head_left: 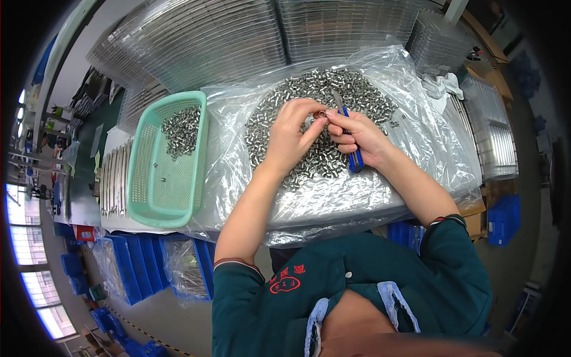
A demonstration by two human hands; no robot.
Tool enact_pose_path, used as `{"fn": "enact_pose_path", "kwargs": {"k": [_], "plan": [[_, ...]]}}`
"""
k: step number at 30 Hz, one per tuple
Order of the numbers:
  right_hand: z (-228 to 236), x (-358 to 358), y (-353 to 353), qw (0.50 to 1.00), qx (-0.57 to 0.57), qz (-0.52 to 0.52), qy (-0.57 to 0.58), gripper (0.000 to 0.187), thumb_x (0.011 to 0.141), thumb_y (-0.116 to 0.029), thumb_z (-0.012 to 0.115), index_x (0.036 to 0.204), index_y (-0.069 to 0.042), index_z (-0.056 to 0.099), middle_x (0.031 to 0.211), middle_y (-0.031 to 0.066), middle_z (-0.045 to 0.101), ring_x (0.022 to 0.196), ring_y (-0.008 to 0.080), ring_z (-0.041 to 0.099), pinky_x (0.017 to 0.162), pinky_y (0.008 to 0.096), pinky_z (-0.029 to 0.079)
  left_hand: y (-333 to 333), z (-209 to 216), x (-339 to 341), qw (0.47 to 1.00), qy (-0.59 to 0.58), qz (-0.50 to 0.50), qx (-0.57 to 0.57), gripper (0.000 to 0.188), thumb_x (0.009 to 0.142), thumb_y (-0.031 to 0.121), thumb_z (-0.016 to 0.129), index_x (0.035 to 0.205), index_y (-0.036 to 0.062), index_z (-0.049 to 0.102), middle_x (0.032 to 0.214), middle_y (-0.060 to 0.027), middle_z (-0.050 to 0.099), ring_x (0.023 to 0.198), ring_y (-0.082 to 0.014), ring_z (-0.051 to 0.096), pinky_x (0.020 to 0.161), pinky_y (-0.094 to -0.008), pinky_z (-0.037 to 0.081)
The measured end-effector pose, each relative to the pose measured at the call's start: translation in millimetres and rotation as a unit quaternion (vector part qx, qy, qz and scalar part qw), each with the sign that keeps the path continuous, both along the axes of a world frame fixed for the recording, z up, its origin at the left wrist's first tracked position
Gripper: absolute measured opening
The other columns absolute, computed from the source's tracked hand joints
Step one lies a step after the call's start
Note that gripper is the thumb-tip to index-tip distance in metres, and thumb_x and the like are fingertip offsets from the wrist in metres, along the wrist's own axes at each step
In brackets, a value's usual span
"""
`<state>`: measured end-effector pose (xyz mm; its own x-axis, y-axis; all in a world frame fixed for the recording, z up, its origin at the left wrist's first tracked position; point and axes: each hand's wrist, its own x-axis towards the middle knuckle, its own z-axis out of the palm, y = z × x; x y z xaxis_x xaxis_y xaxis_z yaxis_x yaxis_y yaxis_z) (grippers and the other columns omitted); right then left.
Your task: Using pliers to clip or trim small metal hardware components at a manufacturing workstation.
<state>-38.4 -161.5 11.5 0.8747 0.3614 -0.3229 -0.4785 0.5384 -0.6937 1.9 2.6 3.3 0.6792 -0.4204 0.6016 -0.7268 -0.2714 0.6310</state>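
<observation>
Between the fingertips of my left hand (pixel 289 132) is a small metal ring-shaped part (pixel 322 114), its round opening showing. My right hand (pixel 364 138) meets it there, thumb and forefinger at the ring's right side. The other fingers of that hand are curled round a blue utility knife (pixel 355 159), whose blade points up and away from me. Under both hands spreads a large heap of small metal parts (pixel 279 98) on a clear plastic sheet (pixel 229 128). What the right fingertips touch on the ring is partly hidden.
To the left stands a green perforated basket (pixel 135 172) with a smaller pile of metal parts at its far end. Stacked clear plastic trays (pixel 226 41) line the back. Metal rods (pixel 116 178) lie left of the basket. Blue bins (pixel 140 265) sit below the table's front edge.
</observation>
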Motion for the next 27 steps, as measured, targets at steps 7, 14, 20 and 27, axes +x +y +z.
{"fn": "enact_pose_path", "kwargs": {"k": [7, 14, 20, 27], "plan": [[1.4, -0.8, 1.2, 1.0, -0.011, -0.011, -0.001, 0.015, 0.089, -0.024, 0.052, 0.084, -0.01, 0.05, 0.064, -0.0065, 0.046, 0.044, -0.0023, 0.033, 0.034, 0.0122, 0.026, -0.4, 0.9, -0.7, 1.0, -0.003, 0.017, -0.008, 0.016, 0.075, 0.01, 0.064, 0.09, 0.0063, 0.061, 0.091, -0.0076, 0.058, 0.086, -0.0247, 0.056, 0.074, -0.0336, 0.045], [1.1, -0.4, 1.1, 1.0, -0.008, -0.012, -0.009, 0.016, 0.088, -0.025, 0.053, 0.083, -0.011, 0.05, 0.063, -0.0065, 0.046, 0.044, -0.0026, 0.033, 0.034, 0.0118, 0.026, -0.8, 0.6, -1.3, 1.0, -0.015, 0.022, 0.0, 0.017, 0.075, 0.01, 0.064, 0.091, 0.0067, 0.062, 0.091, -0.0075, 0.058, 0.086, -0.0243, 0.056, 0.074, -0.0334, 0.045], [2.0, -0.8, 1.8, 1.0, -0.022, -0.013, -0.008, 0.017, 0.086, -0.025, 0.057, 0.078, -0.012, 0.05, 0.064, -0.0068, 0.046, 0.044, -0.0027, 0.034, 0.034, 0.0119, 0.026, -1.5, 0.7, -2.5, 1.0, -0.002, 0.011, 0.007, 0.018, 0.075, 0.01, 0.063, 0.092, 0.0066, 0.062, 0.091, -0.008, 0.058, 0.087, -0.0245, 0.056, 0.074, -0.0334, 0.045], [2.4, -0.2, 1.5, 1.0, -0.001, -0.017, -0.005, 0.018, 0.086, -0.026, 0.057, 0.081, -0.011, 0.05, 0.064, -0.0063, 0.046, 0.044, -0.0024, 0.034, 0.034, 0.0119, 0.026, -1.5, 2.3, -3.4, 0.999, 0.024, 0.001, -0.022, 0.018, 0.075, 0.01, 0.064, 0.092, 0.006, 0.062, 0.092, -0.0088, 0.058, 0.087, -0.0248, 0.056, 0.074, -0.0336, 0.045]]}}
